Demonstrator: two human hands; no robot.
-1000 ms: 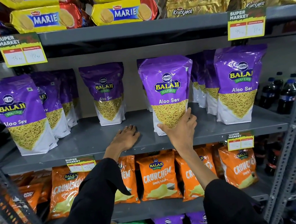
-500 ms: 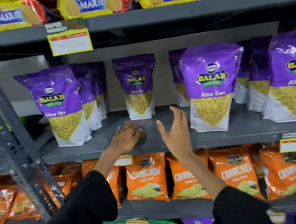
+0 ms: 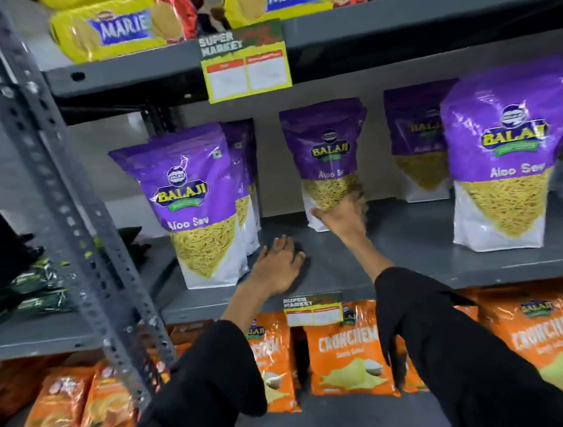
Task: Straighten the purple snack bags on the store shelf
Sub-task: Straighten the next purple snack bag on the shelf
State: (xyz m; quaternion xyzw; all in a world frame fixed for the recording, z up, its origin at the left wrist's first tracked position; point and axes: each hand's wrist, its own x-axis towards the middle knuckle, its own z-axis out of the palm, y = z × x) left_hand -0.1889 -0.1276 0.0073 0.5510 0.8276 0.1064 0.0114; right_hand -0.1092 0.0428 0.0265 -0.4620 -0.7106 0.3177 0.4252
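Purple Balaji Aloo Sev snack bags stand on the grey middle shelf (image 3: 404, 249). One front bag (image 3: 196, 201) stands at the left with more bags lined up behind it. Another front bag (image 3: 509, 160) stands at the right. A single bag (image 3: 327, 150) stands further back in the middle. My right hand (image 3: 342, 214), blurred, clasps that bag's lower front, thumb at its left edge and fingers at its right. My left hand (image 3: 278, 265) lies flat on the shelf, palm down, just right of the left front bag.
A perforated grey upright (image 3: 45, 167) rises at the left. Yellow Marie biscuit packs (image 3: 118, 29) fill the shelf above, with a price tag (image 3: 245, 65) hanging from its edge. Orange Crunchem bags (image 3: 348, 355) line the shelf below. Another purple bag (image 3: 418, 145) stands at the back right.
My right hand left the right front bag, swung left and reached deep onto the middle back bag. My left hand stayed flat on the shelf. The view shifted left.
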